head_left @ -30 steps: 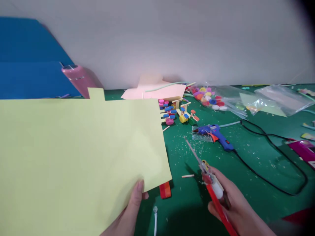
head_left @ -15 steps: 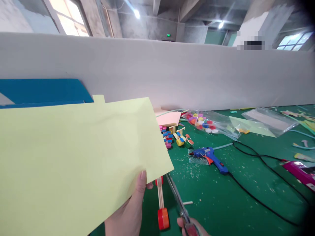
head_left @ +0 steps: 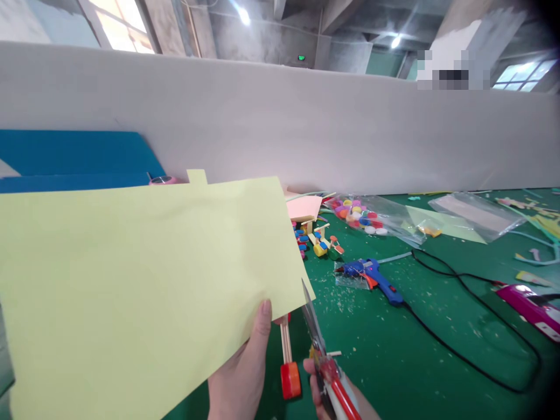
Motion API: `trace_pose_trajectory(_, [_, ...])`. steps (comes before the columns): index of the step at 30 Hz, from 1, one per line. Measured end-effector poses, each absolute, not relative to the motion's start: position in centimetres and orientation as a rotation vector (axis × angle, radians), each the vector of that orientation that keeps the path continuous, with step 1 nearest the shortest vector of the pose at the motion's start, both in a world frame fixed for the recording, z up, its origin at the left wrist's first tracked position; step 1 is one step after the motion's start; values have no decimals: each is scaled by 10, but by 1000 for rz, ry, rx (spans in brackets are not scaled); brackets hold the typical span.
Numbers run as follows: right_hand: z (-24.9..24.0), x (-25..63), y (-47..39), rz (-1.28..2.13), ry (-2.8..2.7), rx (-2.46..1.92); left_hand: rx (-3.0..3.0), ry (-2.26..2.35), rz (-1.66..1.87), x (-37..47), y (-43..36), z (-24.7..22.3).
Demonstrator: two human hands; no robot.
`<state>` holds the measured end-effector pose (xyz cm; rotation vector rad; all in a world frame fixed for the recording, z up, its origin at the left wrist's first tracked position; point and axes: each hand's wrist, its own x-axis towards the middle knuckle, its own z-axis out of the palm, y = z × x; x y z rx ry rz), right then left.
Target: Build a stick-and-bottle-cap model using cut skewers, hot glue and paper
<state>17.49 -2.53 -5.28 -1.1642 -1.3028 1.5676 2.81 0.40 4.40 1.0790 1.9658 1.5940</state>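
A large pale yellow sheet [head_left: 144, 280] fills the left and centre, with a small tab on its top edge. My left hand [head_left: 245, 364] grips its lower right edge, thumb on the front. Red-handled scissors [head_left: 321, 350] are in my right hand [head_left: 343, 391], their blades parted at the sheet's right corner, one blade in front of the paper. Between the hands, a piece made of wooden sticks with a red-orange wheel [head_left: 290, 380] lies on the table, partly hidden by the sheet.
A blue glue gun [head_left: 376, 279] with a black cord lies right of centre on the green table [head_left: 429, 338]. Behind it are small stick-and-cap models [head_left: 321, 242], a bag of coloured caps [head_left: 359, 217] and plastic sleeves. A magenta device [head_left: 531, 309] sits at the far right.
The scissors have risen to the sheet's right corner, with their blades now visibly parted. My left hand and the sheet have shifted slightly right.
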Motion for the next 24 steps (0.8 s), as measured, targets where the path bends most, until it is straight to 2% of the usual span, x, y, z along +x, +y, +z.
trace_pose_trajectory(3, [-54, 178, -22, 2008, -897, -1060, 1072, 1948, 1587, 28, 4, 44])
trace_pose_trajectory(5, [-53, 179, -22, 2113, -750, -1014, 1070, 1931, 1589, 29, 4, 45])
trace_pose_trajectory(17, [-56, 177, -22, 2342, -276, -908, 1003, 1958, 1559, 29, 6, 45])
trace_pose_trajectory(24, [-71, 168, -21, 2320, -214, -872, 1047, 1930, 1605, 28, 7, 41])
